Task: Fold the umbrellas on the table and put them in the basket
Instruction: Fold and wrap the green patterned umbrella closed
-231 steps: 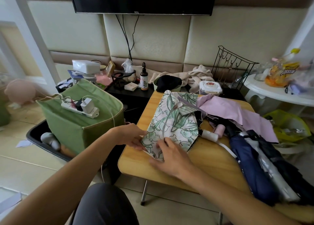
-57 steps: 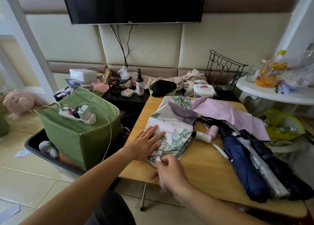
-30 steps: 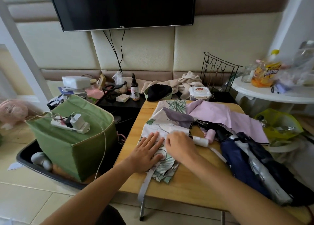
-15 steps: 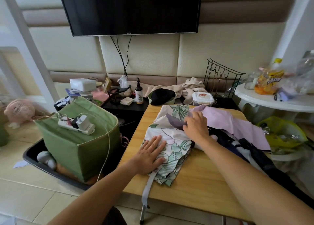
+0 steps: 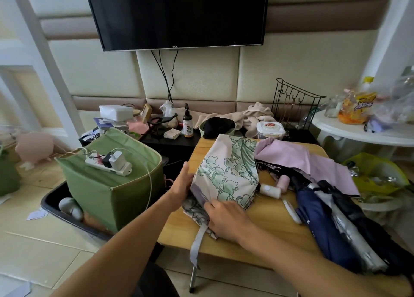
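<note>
A cream umbrella with green leaf print [image 5: 226, 173] lies collapsed on the wooden table [image 5: 268, 227], its canopy partly folded over itself. My left hand [image 5: 182, 183] holds the canopy's left edge, thumb up, fingers hidden under the fabric. My right hand [image 5: 226, 218] grips the bunched near end, where a grey strap [image 5: 197, 245] hangs over the table edge. Its white handle [image 5: 268, 190] points right. A pink umbrella [image 5: 313, 162], a navy one [image 5: 324, 225] and a black one [image 5: 369, 229] lie to the right. The green fabric basket [image 5: 112, 184] stands on the floor to the left.
A white power strip with a charger [image 5: 107, 163] lies across the basket's top. A black tray [image 5: 51, 203] sits under the basket. A low black shelf [image 5: 170, 140] with bottles and boxes is behind the table. A white round table [image 5: 358, 132] stands at the right.
A canopy panel has been folded over to the left. My left hand went from pressing flat to holding the left edge. My right hand came back from the far side to the near end.
</note>
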### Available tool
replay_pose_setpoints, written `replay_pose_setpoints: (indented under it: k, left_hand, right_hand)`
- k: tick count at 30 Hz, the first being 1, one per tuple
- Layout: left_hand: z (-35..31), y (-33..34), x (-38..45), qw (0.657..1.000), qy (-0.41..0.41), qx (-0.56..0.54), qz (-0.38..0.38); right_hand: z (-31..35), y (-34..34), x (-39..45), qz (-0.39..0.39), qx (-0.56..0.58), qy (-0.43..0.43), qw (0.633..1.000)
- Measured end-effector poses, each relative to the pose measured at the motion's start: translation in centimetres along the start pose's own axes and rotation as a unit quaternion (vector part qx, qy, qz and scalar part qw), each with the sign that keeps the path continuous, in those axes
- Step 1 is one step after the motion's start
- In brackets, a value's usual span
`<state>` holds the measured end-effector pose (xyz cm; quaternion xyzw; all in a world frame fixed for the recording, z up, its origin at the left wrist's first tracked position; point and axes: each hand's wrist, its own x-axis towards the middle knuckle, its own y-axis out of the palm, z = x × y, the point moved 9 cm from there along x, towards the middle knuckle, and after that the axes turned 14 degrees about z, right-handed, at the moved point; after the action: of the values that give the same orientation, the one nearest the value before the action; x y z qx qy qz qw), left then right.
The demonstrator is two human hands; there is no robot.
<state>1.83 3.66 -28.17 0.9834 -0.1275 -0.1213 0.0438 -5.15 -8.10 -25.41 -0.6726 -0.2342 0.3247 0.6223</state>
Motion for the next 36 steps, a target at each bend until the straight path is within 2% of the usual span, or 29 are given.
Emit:
replay_pose_setpoints:
  k: [2, 4, 7, 9, 11, 13, 16, 18, 20, 21, 24, 28, 30, 32, 34, 36]
  left_hand:
    - [0.0, -0.8, 0.1, 1.000, -0.020, 0.009, -0.020]
    - [-0.3, -1.9, 0.4, 0.995, -0.015, 0.078, -0.063]
    - [-0.1, -2.8, 0.7, 0.981, -0.038, 0.164, -0.090]
    - [0.1, -3.1, 0.8, 0.975, -0.053, 0.195, -0.094]
    - [-0.5, -3.0, 0.8, 0.962, -0.047, 0.245, -0.109]
    - [-1.0, -2.6, 0.9, 0.933, -0.046, 0.331, -0.135]
    - [-1.8, -1.7, 0.7, 0.882, -0.043, 0.433, -0.181]
    - [-2.5, -0.5, 0.6, 0.832, -0.009, 0.520, -0.192]
    - [-2.8, 1.3, 1.0, 0.760, 0.063, 0.627, -0.161]
    - [-2.5, 2.0, 1.4, 0.739, 0.095, 0.655, -0.128]
    - [-0.2, 2.8, 2.4, 0.726, 0.127, 0.675, -0.031]
    - [2.3, 2.3, 2.3, 0.730, 0.100, 0.676, -0.012]
    - [2.5, 2.3, 2.4, 0.722, 0.090, 0.686, -0.022]
    - [2.7, 2.5, 2.5, 0.710, 0.077, 0.700, -0.023]
    - [2.9, 2.5, 2.6, 0.696, 0.068, 0.715, -0.028]
    - [2.9, 2.6, 2.5, 0.682, 0.074, 0.726, -0.042]
  right_hand:
    - [-0.1, 0.3, 0.0, 0.012, 0.014, -0.005, 1.000]
    - [-0.6, 0.6, 0.0, 0.034, 0.047, -0.012, 0.998]
    - [-2.1, 0.4, 0.2, 0.055, 0.199, -0.017, 0.978]
    - [-3.5, -1.0, 0.5, -0.005, 0.240, -0.002, 0.971]
    - [-4.7, -2.4, 0.9, -0.072, 0.185, 0.028, 0.980]
    - [-5.7, -2.2, 1.5, -0.075, 0.117, 0.069, 0.988]
    - [-6.4, 0.9, 2.2, 0.032, 0.077, 0.109, 0.991]
    - [-5.8, 3.2, 2.2, 0.078, 0.057, 0.111, 0.989]
    - [-5.1, 4.7, 2.3, 0.095, 0.064, 0.094, 0.989]
    - [-4.9, 5.1, 2.3, 0.103, 0.069, 0.086, 0.989]
    - [-4.8, 5.8, 2.4, 0.125, 0.081, 0.071, 0.986]
    - [-5.2, 4.8, 2.9, 0.161, 0.126, 0.034, 0.978]
    - [-6.3, 1.8, 3.1, 0.083, 0.193, 0.036, 0.977]
    - [-8.9, -1.4, 3.0, -0.045, 0.261, 0.073, 0.962]
    - [-11.9, -4.5, 2.1, -0.180, 0.267, 0.131, 0.937]
    - [-14.9, -6.1, 1.4, -0.267, 0.261, 0.192, 0.908]
